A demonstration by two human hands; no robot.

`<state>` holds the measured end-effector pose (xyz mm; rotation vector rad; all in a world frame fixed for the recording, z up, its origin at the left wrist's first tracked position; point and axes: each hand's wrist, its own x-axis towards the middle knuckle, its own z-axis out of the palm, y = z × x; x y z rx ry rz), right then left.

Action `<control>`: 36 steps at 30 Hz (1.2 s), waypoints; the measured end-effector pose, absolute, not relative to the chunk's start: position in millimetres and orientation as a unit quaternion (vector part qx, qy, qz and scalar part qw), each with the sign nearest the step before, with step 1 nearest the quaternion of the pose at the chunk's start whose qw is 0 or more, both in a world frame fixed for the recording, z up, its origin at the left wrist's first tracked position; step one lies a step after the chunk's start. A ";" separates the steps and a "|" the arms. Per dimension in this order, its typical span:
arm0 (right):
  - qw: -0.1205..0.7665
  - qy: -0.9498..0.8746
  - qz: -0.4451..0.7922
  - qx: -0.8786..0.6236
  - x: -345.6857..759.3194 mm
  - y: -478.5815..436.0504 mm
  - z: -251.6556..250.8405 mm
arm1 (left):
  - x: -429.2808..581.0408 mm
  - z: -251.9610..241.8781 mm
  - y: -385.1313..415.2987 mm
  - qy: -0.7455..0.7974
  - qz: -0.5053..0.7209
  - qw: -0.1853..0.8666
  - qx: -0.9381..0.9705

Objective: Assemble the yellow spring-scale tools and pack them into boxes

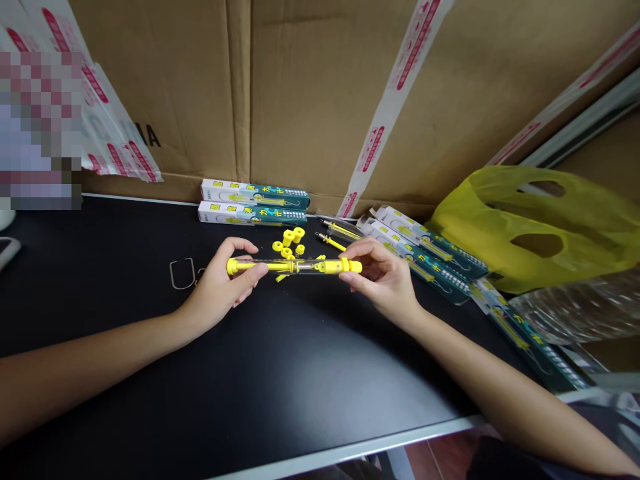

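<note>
Where the black table [280,387] stretches out beneath, a yellow plastic bag [475,213] sits at the far right. Above the table's middle, the left hand [223,277] pinches the left part of a clear tube [305,267] with yellow fittings; the right hand [385,270] pinches the yellow cap [355,267] at its right end. Probably both ends are best kept in line, any pressure gentle and straight. Small yellow parts [289,237] lie just beyond, best left unbrushed.
</note>
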<state>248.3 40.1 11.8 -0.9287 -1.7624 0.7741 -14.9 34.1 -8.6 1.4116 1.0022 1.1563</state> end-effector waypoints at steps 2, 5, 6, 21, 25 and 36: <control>0.483 -0.725 0.306 -0.384 248.3 40.1 12.0 | -14.7 -8.6 34.6 0.413 0.477 0.509 0.585; 0.482 -0.709 0.345 -0.382 246.6 39.3 11.7 | -14.6 -8.6 35.0 0.408 0.474 0.517 0.585; 0.482 -0.704 0.359 -0.380 245.9 38.9 11.6 | -14.7 -8.6 34.9 0.406 0.473 0.519 0.585; 0.431 -0.810 0.230 -0.325 239.1 33.3 13.9 | -9.7 -4.6 25.2 0.380 0.419 0.536 0.626; 0.462 -0.775 0.253 -0.349 241.9 34.2 16.1 | -9.0 -5.0 22.8 0.376 0.428 0.549 0.612; 0.342 -0.800 0.340 -0.356 260.9 40.4 33.4 | -10.5 -5.6 28.9 0.374 0.498 0.548 0.558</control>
